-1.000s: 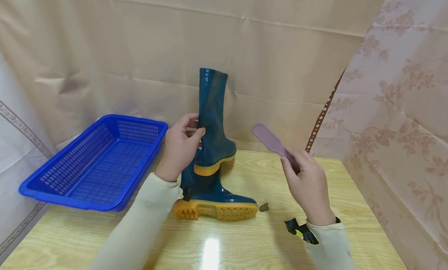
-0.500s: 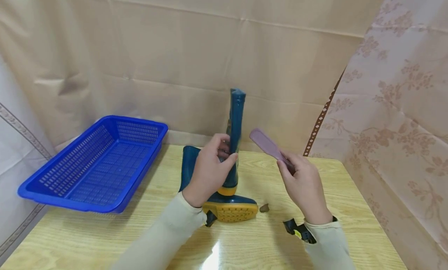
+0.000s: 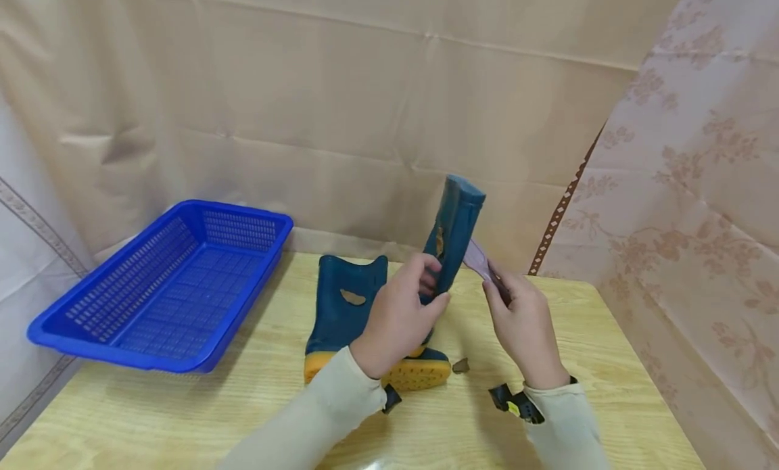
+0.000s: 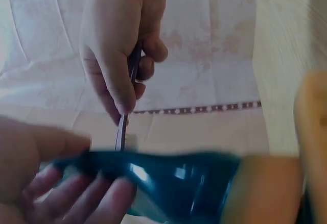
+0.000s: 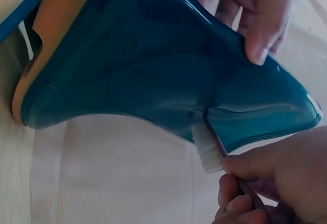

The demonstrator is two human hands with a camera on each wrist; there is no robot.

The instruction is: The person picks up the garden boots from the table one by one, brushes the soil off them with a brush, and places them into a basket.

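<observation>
My left hand (image 3: 398, 314) grips a dark blue rubber boot (image 3: 460, 220) by its shaft, fingers on one side and thumb on the other. The boot leans to the right, its opening upward, with a brown patch (image 3: 439, 241) on the shaft. My right hand (image 3: 523, 321) holds a purple-handled brush (image 3: 477, 259) by the handle. In the right wrist view the brush's white bristles (image 5: 207, 147) are right at the boot's shaft. Behind my left hand, a second blue boot (image 3: 341, 314) with a yellow sole stands on the table, also bearing a brown patch (image 3: 352, 297).
A blue plastic basket (image 3: 189, 287) with slotted sides stands on the left of the wood-grain table (image 3: 584, 362). One small brown scrap (image 3: 460, 366) lies beside the standing boot's toe. Beige cloth (image 3: 316, 118) hangs at the back, flowered cloth (image 3: 706, 240) on the right.
My left hand has carried the boot rightward and down, turning it and tilting it toward the brush. My right hand has shifted slightly left, and the brush head now overlaps the boot's edge.
</observation>
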